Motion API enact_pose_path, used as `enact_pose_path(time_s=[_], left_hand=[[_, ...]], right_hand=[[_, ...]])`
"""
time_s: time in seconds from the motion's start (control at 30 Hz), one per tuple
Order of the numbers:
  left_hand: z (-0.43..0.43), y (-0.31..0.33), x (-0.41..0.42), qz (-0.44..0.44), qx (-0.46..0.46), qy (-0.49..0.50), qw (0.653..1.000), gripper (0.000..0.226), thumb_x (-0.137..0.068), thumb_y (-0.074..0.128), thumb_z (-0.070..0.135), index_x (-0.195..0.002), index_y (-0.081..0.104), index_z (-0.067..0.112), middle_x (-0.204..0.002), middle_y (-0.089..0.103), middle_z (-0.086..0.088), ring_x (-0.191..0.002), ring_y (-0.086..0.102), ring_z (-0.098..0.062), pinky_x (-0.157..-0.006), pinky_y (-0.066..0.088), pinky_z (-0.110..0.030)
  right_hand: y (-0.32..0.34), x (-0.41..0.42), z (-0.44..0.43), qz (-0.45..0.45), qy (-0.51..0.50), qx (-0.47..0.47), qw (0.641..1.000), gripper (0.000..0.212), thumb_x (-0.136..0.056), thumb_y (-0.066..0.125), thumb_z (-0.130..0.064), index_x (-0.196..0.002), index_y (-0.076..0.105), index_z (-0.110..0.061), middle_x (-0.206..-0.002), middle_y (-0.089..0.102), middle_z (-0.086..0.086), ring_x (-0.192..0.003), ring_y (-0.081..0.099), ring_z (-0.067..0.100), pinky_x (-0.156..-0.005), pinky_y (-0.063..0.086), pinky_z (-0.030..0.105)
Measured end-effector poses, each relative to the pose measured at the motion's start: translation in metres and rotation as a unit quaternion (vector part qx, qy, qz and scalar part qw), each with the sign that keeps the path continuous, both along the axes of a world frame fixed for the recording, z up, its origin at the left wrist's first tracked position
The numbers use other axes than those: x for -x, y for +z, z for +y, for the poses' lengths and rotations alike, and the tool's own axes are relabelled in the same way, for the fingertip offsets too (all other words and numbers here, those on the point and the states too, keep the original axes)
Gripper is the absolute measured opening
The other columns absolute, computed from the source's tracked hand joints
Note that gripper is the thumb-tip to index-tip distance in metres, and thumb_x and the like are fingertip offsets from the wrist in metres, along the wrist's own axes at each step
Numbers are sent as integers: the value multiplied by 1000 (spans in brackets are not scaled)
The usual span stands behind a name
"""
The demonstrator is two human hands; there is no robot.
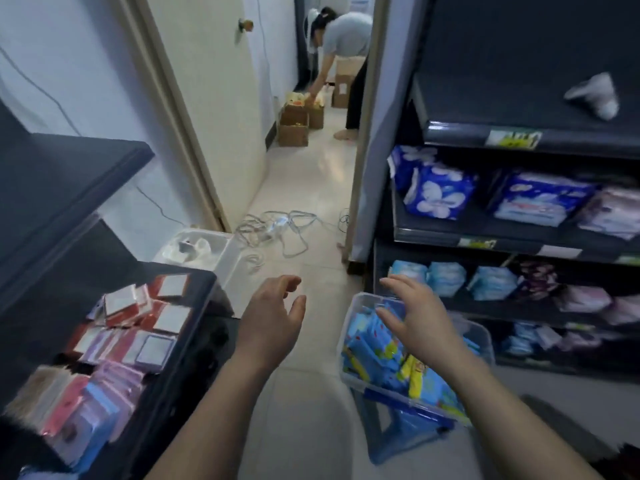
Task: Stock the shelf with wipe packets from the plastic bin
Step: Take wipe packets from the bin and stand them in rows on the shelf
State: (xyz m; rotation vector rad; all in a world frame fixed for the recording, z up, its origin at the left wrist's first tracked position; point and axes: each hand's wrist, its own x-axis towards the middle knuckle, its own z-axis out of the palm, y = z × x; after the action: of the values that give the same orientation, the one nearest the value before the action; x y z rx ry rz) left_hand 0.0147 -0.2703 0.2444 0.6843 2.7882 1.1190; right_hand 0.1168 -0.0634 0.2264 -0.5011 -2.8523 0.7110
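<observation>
A clear plastic bin [349, 374] holds several blue and yellow wipe packets [374, 348]; it sits on a blue stool [401, 434] in the aisle. My right hand [414, 315] hovers over the bin with its fingers spread and holds nothing. My left hand [272, 317] hangs in the air to the left of the bin, above the floor, fingers relaxed and empty. The dark shelf on the right [485, 242] carries blue and pink packs on its middle and lower boards. A dark shelf on the left [194, 306] holds red, pink and blue flat packets.
A white bin [228, 251] stands on the floor by the left shelf, with a tangle of white cables [277, 226] beyond it. Further down the passage a person [343, 39] bends over cardboard boxes [294, 126]. A white cloth [595, 95] lies on the upper right shelf.
</observation>
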Motion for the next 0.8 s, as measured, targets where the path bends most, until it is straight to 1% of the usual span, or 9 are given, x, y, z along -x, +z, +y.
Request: enact_pose_path(time_s=[0.07,0.13,0.23,0.4,0.47,0.57,0.67,0.73,0.8], left_hand=[[40,-17,-4,-20,20,-34,999,29,-90,59,23,-118,59,19,-111,60,6,-98,56,-9,-84,42,-22],[74,-33,-6,-45,39,-64,996,29,-89,60,23,-118,59,19,-111,61,4,-98,57,-11,-84,42,-22],[115,-56,-5,-85,63,-92,990,29,-89,59,24,-118,60,19,-111,61,4,-97,58,-12,-85,44,-25],[169,-101,4,-200,93,-123,968,26,-89,58,17,-115,62,13,-106,66,0,-88,59,-13,-78,40,-20],[188,-122,8,-235,109,-133,957,26,-89,57,16,-114,62,11,-105,67,-3,-87,60,-17,-77,40,-22],[214,-153,15,-269,140,-151,941,29,-90,58,16,-117,62,10,-105,66,-6,-92,61,-21,-76,39,-22],[242,-185,22,-288,173,-173,926,30,-90,57,16,-120,61,9,-106,68,-11,-95,63,-24,-77,42,-24],[262,-209,24,-297,187,-179,919,29,-91,57,14,-119,61,6,-106,68,-15,-97,63,-30,-81,45,-28],[282,-231,25,-302,212,-190,910,27,-91,58,15,-115,61,5,-105,68,-17,-99,63,-32,-82,45,-29]], right_hand=[[-14,-22,35,-27,-43,-2,999,51,-86,64,-32,-133,51,-18,-139,48,3,-129,42,21,-109,31,35],[-27,-43,64,-46,-90,17,995,49,-88,63,-30,-134,50,-19,-140,47,2,-130,41,21,-109,30,34],[-49,-68,96,-46,-154,46,986,44,-86,66,-23,-127,56,-13,-132,55,5,-124,48,24,-103,36,34],[-86,-93,124,-64,-234,78,967,40,-81,70,-13,-120,62,-5,-123,61,13,-114,56,30,-97,37,29],[-103,-99,130,-72,-254,86,961,39,-78,72,-10,-115,64,-2,-117,65,15,-107,61,32,-94,42,32],[-130,-103,134,-81,-299,105,945,37,-76,71,-8,-111,66,-2,-113,66,16,-102,63,33,-93,47,37],[-157,-102,140,-85,-336,122,930,35,-76,71,-9,-110,67,-1,-111,67,16,-100,63,32,-90,47,35],[-179,-100,145,-90,-358,135,920,35,-78,71,-10,-112,66,-3,-112,67,14,-102,63,30,-90,46,33],[-201,-98,150,-93,-375,151,910,36,-79,69,-11,-114,65,-4,-114,66,12,-104,62,29,-90,44,29]])
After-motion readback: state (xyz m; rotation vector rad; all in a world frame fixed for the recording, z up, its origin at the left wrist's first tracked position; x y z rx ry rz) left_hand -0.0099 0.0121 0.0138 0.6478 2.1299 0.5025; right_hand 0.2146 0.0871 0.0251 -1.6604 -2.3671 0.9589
